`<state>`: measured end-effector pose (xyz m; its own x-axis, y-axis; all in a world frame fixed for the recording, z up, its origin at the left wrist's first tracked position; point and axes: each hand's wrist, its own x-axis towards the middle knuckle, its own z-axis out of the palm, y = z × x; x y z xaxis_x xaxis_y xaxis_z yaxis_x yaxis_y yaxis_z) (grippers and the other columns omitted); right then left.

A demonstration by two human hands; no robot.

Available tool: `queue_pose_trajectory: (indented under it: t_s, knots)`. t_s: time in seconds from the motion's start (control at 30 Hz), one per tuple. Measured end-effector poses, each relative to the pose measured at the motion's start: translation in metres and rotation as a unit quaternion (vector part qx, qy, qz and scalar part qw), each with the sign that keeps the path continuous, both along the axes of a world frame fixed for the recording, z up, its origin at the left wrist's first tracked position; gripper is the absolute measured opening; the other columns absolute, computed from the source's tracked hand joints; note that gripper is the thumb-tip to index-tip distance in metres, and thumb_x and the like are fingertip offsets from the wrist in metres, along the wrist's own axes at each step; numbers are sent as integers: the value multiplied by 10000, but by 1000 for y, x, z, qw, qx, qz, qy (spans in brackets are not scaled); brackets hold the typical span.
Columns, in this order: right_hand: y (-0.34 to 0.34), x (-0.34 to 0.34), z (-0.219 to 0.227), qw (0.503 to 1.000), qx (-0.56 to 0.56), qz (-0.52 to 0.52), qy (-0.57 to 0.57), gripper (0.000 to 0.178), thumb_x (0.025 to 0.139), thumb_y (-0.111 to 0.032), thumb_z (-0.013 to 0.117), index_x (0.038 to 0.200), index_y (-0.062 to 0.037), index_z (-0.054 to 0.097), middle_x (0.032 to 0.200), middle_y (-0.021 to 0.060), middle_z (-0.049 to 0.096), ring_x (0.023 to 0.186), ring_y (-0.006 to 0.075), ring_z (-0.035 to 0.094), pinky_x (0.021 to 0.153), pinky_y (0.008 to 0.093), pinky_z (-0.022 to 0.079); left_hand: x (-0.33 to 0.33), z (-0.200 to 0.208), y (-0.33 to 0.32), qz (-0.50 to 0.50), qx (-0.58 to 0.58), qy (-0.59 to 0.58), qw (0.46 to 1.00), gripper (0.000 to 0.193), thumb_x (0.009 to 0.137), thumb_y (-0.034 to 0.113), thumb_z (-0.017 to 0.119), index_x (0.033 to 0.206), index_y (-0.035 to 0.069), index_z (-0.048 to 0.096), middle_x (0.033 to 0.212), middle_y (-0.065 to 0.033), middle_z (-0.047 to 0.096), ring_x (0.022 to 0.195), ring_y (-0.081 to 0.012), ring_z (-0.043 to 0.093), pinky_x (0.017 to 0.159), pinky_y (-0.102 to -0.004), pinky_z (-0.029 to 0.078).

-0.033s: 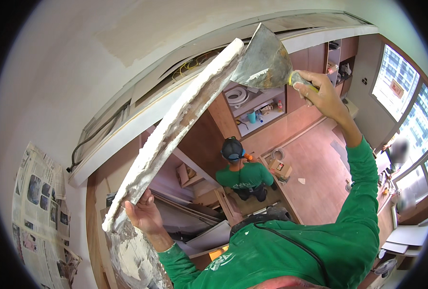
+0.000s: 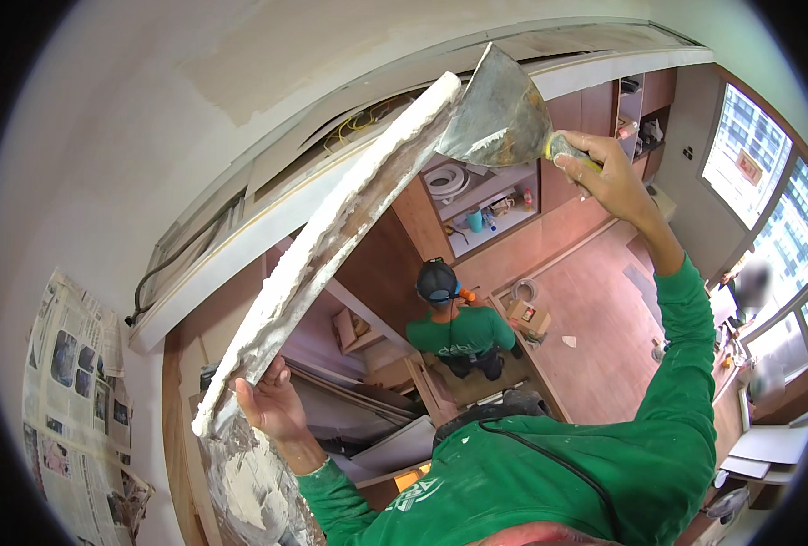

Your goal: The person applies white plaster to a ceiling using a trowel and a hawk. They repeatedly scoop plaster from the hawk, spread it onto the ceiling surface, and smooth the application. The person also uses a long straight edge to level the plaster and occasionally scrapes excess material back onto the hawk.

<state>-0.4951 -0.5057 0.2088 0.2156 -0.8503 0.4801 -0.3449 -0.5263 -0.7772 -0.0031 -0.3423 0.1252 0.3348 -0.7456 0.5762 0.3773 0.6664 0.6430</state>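
Observation:
A long, straight plastering blade (image 2: 360, 218) slants up from lower left to upper centre, with thick white putty along its edge. My left hand (image 2: 272, 400) grips its lower end, thumb on the near side and fingers partly hidden behind. My right hand (image 2: 604, 177) is wrapped around the yellow-and-grey handle of a wide putty knife (image 2: 499, 114). The knife's metal blade bears a white smear and brownish stains, and its left corner meets the upper end of the long blade. Below my left hand is a grey, putty-smeared surface (image 2: 257, 478), whose shape I cannot make out.
Ahead runs an open ceiling ledge (image 2: 240, 264) with cables inside. Newspaper sheets (image 2: 72, 391) cover the left wall. Below, a co-worker in a green shirt (image 2: 459, 337) stands near a pinkish floor (image 2: 595, 318). Shelves (image 2: 481, 205) are behind; windows (image 2: 745, 164) lie right.
The co-worker's head below has shifted very slightly. My hands, the long blade and the putty knife look unmoved.

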Motion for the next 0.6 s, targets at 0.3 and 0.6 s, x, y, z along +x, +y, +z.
queue_pose_trajectory:
  t_s: [0.3,0.6]
  knots:
    - [-14,12,-7,993,-41,69,86,357,918,-201,631,1140,78,611,857,90,666,757,131,574,716,299,482,-17,10,-22,-57,40,-76,995,478,995,294,477,1351,-23,494,1284,-219,593,1171,-336,605,850,-319,578]
    - [-21,47,-27,979,-79,109,155,264,897,-203,621,986,45,604,768,186,592,654,286,538,647,367,446,-59,14,-47,-139,140,-133,971,539,970,248,509,1384,-88,423,1331,-256,541,1221,-350,565,994,-392,516]
